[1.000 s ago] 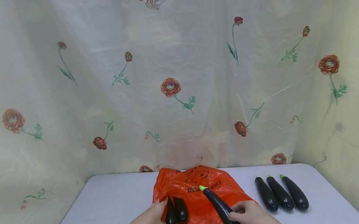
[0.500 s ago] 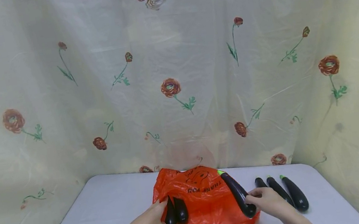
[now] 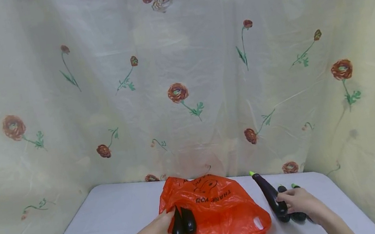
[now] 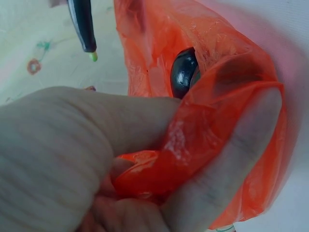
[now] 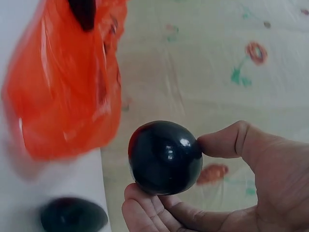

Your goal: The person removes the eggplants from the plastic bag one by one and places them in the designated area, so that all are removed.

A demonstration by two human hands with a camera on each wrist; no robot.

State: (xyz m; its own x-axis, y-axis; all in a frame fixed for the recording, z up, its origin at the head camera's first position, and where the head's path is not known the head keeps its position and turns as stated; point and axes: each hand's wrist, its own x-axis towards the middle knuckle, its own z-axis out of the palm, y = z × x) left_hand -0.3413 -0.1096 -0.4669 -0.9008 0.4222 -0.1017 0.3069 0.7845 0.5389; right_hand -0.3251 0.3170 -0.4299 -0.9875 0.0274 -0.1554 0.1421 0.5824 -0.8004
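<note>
My left hand (image 3: 156, 232) pinches the edge of a red plastic bag (image 3: 221, 214) that lies on the table; the left wrist view shows the film bunched between thumb and fingers. Two dark eggplants (image 3: 189, 222) show at the bag's left side, one of them close to that hand's fingers. With my right hand (image 3: 304, 201) I hold another eggplant (image 3: 266, 188) by its thick end, its green stem pointing up and away. In the right wrist view, its rounded end (image 5: 165, 157) sits between thumb and fingers.
More eggplants (image 3: 298, 217) lie on the white table (image 3: 114, 210) at the right, partly hidden behind the held one and my right hand. A floral-printed plastic sheet (image 3: 219, 87) hangs behind the table and at both sides.
My right hand has carried its eggplant rightward, from above the bag to over the eggplants at the right. The bag's handle hole has come into view. My left hand stays in place.
</note>
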